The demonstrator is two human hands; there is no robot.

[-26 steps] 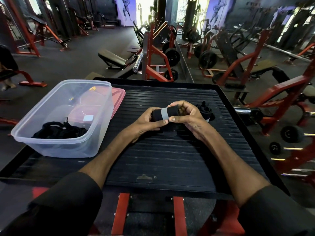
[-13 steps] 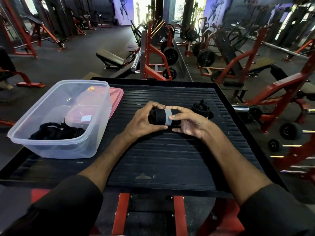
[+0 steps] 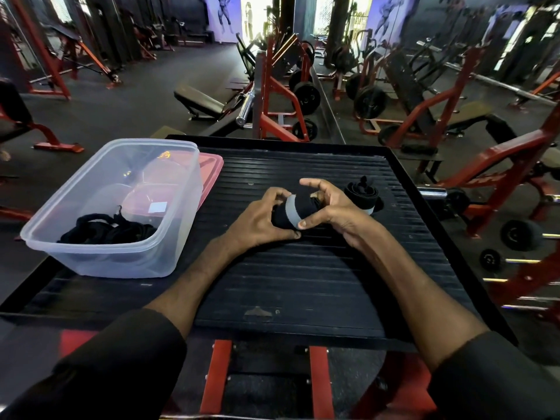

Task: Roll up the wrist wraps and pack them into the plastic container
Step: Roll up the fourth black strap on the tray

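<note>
Since the earlier frame the fingers of the right hand (image 3: 336, 212) are lifted off the roll and arched above its far end, and the roll is turned so that its grey band slants. The wrist wrap (image 3: 298, 211) is held between both hands near the middle of the ribbed black platform (image 3: 303, 283); whether it rests on the surface cannot be told. It is judged to be light, soft and springy, a cloth roll that loosens once pressure is released. It is therefore best taken around the middle, across the grey band, where the loose tail can be pinned down. The left hand (image 3: 263, 221) is curled around the roll's left end, thumb beneath and fingers over the top. The right hand is half open, its thumb pressed on the grey band while the other fingers are curled above; whether they touch the cloth cannot be told. A second wrap (image 3: 362, 194), already rolled, lies at two o'clock from the hands. The plastic container (image 3: 121, 262), at nine o'clock, already holds dark straps (image 3: 106, 230), and a pink lid (image 3: 210, 171) shows beneath it.
</note>
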